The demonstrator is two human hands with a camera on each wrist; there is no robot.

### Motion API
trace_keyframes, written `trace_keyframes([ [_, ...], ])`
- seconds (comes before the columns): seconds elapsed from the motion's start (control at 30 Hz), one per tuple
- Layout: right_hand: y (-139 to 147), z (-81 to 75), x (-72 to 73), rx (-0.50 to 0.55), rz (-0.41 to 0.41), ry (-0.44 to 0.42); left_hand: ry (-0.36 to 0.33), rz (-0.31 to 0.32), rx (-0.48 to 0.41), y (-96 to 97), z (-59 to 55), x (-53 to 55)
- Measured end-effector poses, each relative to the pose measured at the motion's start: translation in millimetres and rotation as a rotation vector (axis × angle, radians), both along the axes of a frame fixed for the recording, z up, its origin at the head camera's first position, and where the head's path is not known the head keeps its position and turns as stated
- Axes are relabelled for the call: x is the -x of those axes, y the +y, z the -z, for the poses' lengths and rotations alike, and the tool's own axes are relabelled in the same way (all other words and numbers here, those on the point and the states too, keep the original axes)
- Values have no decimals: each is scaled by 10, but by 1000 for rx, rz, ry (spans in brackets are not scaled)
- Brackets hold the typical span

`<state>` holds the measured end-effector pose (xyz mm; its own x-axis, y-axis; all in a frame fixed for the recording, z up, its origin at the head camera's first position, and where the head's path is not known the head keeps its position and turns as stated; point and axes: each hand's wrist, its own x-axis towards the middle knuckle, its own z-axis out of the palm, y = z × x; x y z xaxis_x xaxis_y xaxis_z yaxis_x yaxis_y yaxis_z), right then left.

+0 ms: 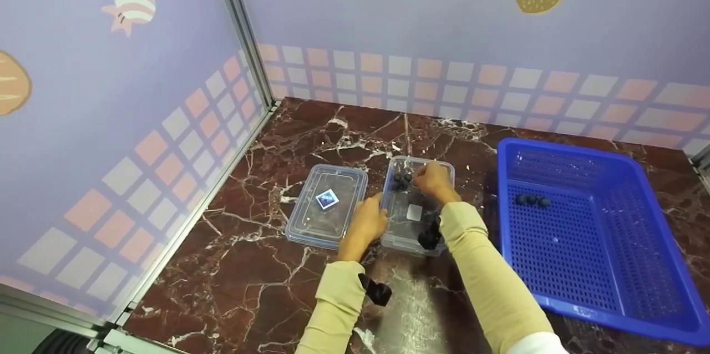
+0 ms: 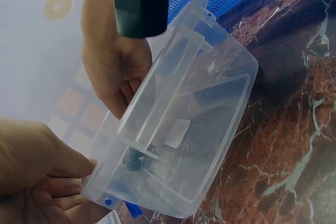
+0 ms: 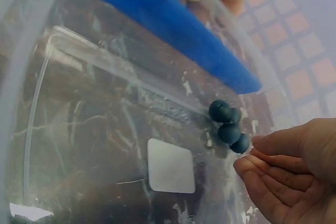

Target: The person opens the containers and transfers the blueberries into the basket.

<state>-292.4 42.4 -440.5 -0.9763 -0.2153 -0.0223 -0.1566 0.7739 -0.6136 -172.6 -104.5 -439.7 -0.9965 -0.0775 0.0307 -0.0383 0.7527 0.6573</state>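
A clear plastic box [image 1: 414,213] stands uncovered on the table, with several dark blue balls [image 3: 229,132] grouped in its far left part. My left hand [image 1: 367,222] grips the box's left wall, thumb and fingers on the wall beside a blue clip [image 3: 181,32]. Inside the far end, my right hand [image 1: 434,179] has its fingertips beside the nearest ball. Its fingers are loosely bent, and none of the balls is visibly pinched. In the left wrist view the right hand [image 2: 115,56] is partly hidden behind the box wall.
To the left lies a clear lidded box [image 1: 302,221] with a blue-and-white label. A blue perforated basket [image 1: 577,254] stands at the right, holding three dark balls [image 1: 532,200] in a row. Patterned walls bound the marbled table [image 1: 249,282] at the left and back.
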Motion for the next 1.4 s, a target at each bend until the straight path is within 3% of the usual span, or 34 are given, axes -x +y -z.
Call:
trace_keyframes([
  [0.13,-39,56,18,38,13,-35,-26,-8,0,11,-5,-6],
  [0.27,-80,79,48,67,-26,-51,-12,-7,5,16,-11,-10],
  [0.67,-206,65,8,0,-105,-114,15,-4,32,2,-16,8],
  [0.9,-198,60,-13,3,-121,-133,-10,1,13,-13,-9,7],
  [1.17,-77,-26,13,12,-116,-90,2,22,15,-9,-19,-3],
  [1.4,-4,-233,1,32,-98,-54,24,25,1,-10,0,-8],
])
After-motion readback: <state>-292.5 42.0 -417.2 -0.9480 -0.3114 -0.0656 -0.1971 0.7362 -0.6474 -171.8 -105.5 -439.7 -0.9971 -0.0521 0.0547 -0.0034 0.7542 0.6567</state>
